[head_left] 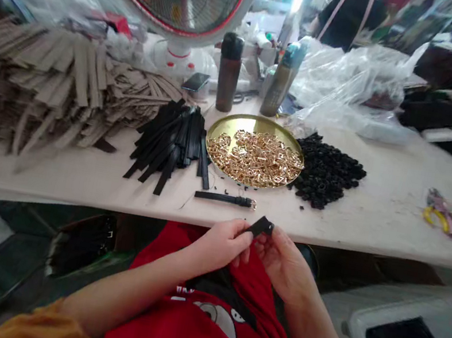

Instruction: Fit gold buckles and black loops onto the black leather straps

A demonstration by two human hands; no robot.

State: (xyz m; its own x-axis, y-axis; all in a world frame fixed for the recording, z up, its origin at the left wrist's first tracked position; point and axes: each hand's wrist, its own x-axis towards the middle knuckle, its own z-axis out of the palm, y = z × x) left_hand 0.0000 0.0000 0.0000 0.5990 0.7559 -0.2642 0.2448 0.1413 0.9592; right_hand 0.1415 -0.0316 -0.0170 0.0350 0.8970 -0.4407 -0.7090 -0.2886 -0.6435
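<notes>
The left hand (226, 245) pinches a black strap (258, 227) by the near edge of the surface (383, 220); the right hand (282, 260) grips its right end. Beyond, a tray (255, 123) of gold buckles (265, 158) sits between a strap pile (179, 137) and loops (331, 170).

Left fingers (242, 240) and right fingers (278, 238) hold a black strap (258, 226)

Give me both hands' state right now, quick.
Left hand: closed, holding a black strap.
Right hand: closed, fingers at the strap's other end; whether they also pinch a separate small part cannot be told.
</notes>
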